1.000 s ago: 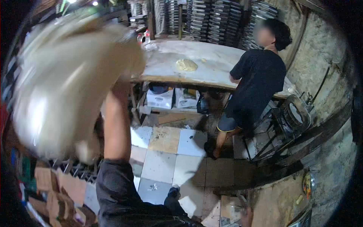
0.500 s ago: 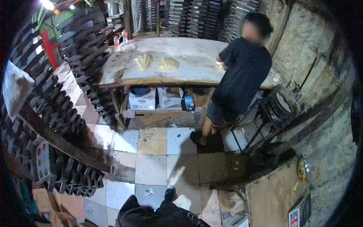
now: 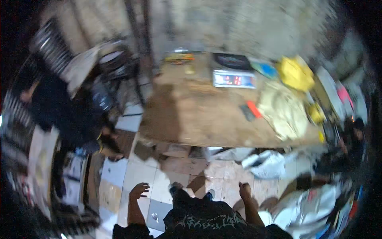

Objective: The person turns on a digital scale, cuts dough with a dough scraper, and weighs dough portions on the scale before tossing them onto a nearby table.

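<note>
Low in the view, my left hand hangs over the tiled floor, its fingers apart and nothing in it. My right hand is at the other side of my body, fingers curled; whether it holds anything is too blurred to tell. Both hands are away from the wooden table ahead. On the table stand a digital scale with red digits, a pale dough-like mass, a yellow bag and a small red object.
A person in dark clothes stands at the left by a long table. Another person is at the far right. White sacks lie at the lower right. A metal stand is at the upper left.
The view has swung right from the long table to the wooden table with the scale. Both my hands have come into view; the pale mass lifted earlier is out of my grasp.
</note>
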A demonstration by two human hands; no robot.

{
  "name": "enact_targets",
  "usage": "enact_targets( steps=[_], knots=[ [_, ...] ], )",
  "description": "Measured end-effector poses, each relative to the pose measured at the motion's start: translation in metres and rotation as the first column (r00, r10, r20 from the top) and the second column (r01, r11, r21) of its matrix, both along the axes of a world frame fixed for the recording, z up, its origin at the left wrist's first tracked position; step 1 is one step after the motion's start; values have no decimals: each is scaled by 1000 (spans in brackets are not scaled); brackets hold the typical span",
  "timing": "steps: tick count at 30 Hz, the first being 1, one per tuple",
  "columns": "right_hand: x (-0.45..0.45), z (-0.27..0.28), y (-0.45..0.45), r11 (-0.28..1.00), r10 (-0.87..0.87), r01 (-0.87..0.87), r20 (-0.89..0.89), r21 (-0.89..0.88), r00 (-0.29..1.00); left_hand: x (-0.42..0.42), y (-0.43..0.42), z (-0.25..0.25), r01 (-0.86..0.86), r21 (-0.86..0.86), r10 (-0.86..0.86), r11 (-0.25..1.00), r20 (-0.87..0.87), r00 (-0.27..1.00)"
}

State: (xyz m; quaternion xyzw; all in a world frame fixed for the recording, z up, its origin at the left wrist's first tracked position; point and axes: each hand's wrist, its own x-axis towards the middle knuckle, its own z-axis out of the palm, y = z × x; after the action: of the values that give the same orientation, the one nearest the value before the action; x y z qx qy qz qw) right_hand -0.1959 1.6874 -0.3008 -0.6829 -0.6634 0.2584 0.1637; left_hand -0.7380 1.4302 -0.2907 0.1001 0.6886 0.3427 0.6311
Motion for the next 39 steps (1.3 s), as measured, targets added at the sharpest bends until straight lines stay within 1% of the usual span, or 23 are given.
enact_targets(
  steps=[1,2,4,6,8,9,11,12,15,17,20,21,23,25,27,28,29,31,34,35,37,38,39],
  knots=[
    [10,-7,7,959,247,-260,112,116,962,21,51,14,8,71,-5,997,-30,1000],
    [-11,29,22,999,32,-34,-167,-4,985,47,97,23,-2,146,11,989,-56,998],
    [-25,41,67,951,169,-105,-204,290,964,97,180,15,123,223,-134,967,35,990],
    [-39,83,130,962,155,-101,-206,254,966,159,245,-2,227,455,-395,861,319,861],
    [-50,110,204,964,132,-62,-260,260,956,236,292,-13,428,631,-672,647,207,711],
    [-56,131,240,962,161,-110,-197,250,967,273,316,13,692,577,-796,434,-114,595],
    [-72,136,315,958,196,-209,79,198,977,321,366,80,884,425,-833,196,-404,379],
    [-81,121,354,955,204,-256,293,150,934,336,394,101,874,435,-848,217,-359,390],
    [-106,96,437,920,265,-382,577,89,773,339,474,178,805,473,-848,357,-197,492],
    [-114,119,474,908,370,-415,577,-59,728,326,549,193,729,490,-809,479,-78,583],
    [-109,120,505,848,528,-434,562,-304,637,306,663,165,265,618,-488,740,223,844],
    [-99,113,503,823,557,-563,316,-81,768,305,697,158,95,610,-362,787,331,872],
    [-80,85,489,811,580,-582,45,58,813,331,782,202,395,763,-319,511,-259,912],
    [-53,72,466,813,580,-573,55,-98,813,368,863,152,324,819,-436,475,-101,894],
    [-21,125,446,904,387,-424,-323,-50,864,405,935,118,719,496,-415,488,-592,690],
    [7,132,439,947,140,-259,-480,-191,866,432,944,81,705,503,-425,500,-566,706],
    [35,139,432,942,-138,-80,-595,-325,792,458,958,40,723,364,-169,587,-818,550],
    [141,143,399,944,-311,158,-618,-290,722,476,955,29,662,235,40,712,-954,296],
    [179,253,449,953,-275,274,-747,-129,605,454,903,72,734,274,-197,621,-852,485],
    [154,289,483,973,-193,231,-586,-10,787,449,885,71,780,342,-378,524,-727,573],
    [110,304,551,997,78,-79,-124,0,989,443,841,84,826,307,-538,473,-641,546],
    [94,288,571,962,260,-248,104,-115,960,438,814,106,839,179,-534,513,-699,476],
    [77,272,591,884,461,-407,286,-229,840,436,792,113,814,244,-482,527,-703,523]
  ],
)
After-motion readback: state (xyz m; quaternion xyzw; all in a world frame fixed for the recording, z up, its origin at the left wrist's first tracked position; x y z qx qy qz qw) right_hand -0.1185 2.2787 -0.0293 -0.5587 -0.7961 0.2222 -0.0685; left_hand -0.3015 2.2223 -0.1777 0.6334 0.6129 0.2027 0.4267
